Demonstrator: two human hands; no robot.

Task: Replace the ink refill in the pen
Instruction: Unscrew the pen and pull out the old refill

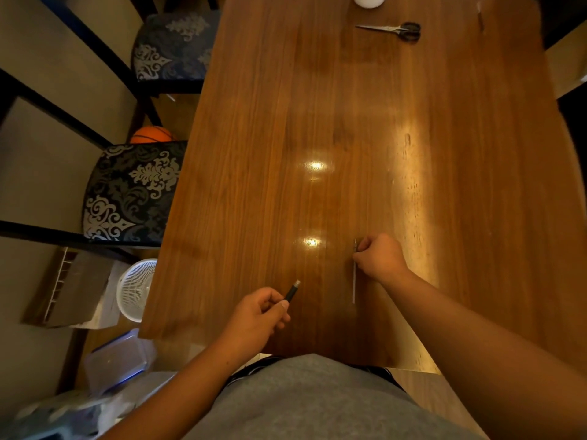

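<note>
The pen is in pieces, and the two pieces are split between the two hands. The left hand (259, 312) is pinched shut around one end of a dark pen barrel (291, 292), which sticks up and away from the person at a slight slant to the right, its pale metal collar at the free end, lifted a little above the tabletop (254, 122). The right hand (379, 257) is curled closed around a thin pale ink refill (354, 285) near its far end. Whether a short dark piece showing just above the knuckles belongs to the refill or is a separate part, I cannot tell.

The refill's long axis runs almost straight toward and away from the person, its near end trailing down over the wood. It looks to be lying on or skimming the surface, though from here I cannot be sure which. The barrel sits to the left of the refill and a little nearer the body, with bare wood between them, so the two axes are close to parallel and apart.

My guess is that the coming move hinges on bringing one tip of the refill round to the barrel's open collar and lining the two up end to end. Scissors (397, 29) lie well away at the far end, out of play.
</note>
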